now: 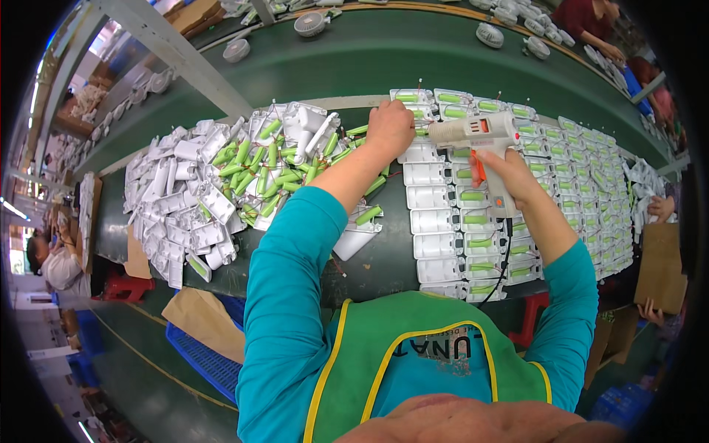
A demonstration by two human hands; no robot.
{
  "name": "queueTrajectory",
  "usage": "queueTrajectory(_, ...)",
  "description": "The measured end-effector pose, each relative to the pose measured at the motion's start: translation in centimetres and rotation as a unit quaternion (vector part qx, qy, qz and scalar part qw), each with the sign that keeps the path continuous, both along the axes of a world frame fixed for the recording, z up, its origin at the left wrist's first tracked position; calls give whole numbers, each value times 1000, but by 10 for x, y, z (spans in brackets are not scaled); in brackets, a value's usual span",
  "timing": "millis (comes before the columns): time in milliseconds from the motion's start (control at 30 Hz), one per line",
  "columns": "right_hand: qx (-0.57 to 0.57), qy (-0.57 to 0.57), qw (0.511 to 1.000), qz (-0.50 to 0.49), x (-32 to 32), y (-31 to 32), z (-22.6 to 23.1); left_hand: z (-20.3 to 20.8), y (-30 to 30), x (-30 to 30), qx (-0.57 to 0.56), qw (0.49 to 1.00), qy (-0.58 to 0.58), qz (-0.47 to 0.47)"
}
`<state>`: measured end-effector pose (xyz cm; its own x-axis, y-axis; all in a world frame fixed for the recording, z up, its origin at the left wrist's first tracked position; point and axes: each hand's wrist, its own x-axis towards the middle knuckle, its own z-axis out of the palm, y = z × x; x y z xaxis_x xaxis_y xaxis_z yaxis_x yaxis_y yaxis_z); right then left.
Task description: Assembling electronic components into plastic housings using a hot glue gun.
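Observation:
In my right hand (515,177) is a white glue gun (476,131) with an orange trigger, a finger on the trigger. Its nozzle points left, close to my left hand (391,127). That hand is closed, its fingertips at the far end of the left column of white plastic shells (430,221); what they hold is hidden. Several columns of such shells lie side by side, many carrying a green cylindrical battery (475,219) with thin wires. Left of my left forearm, loose green batteries (269,177) lie heaped against a pile of white casing parts (173,199).
Beyond the bench runs a green conveyor (369,52) carrying small white fans (310,24). A metal post (173,55) rises at far left. The glue gun's black cord (507,258) hangs over the shells. Below left are a blue crate (199,354) and brown paper (203,323). Other people work nearby.

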<state>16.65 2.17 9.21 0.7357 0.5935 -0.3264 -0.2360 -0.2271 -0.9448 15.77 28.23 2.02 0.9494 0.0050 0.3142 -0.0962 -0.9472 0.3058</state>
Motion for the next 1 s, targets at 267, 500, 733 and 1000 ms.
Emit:
queueTrajectory(267, 20, 42, 999, -7, -4, -3, 7, 46, 43, -1, 127, 980, 134, 76)
queueTrajectory(500, 69, 50, 996, 38, -7, -7, 18, 27, 64, -4, 225, 944, 237, 34)
queueTrajectory(733, -11, 35, 998, 51, -28, 1, 27, 49, 68, -22, 131, 984, 114, 31)
queueTrajectory(1000, -19, 32, 997, 61, -29, 6, 8, 101, 103, -83, -121, 985, -93, 80)
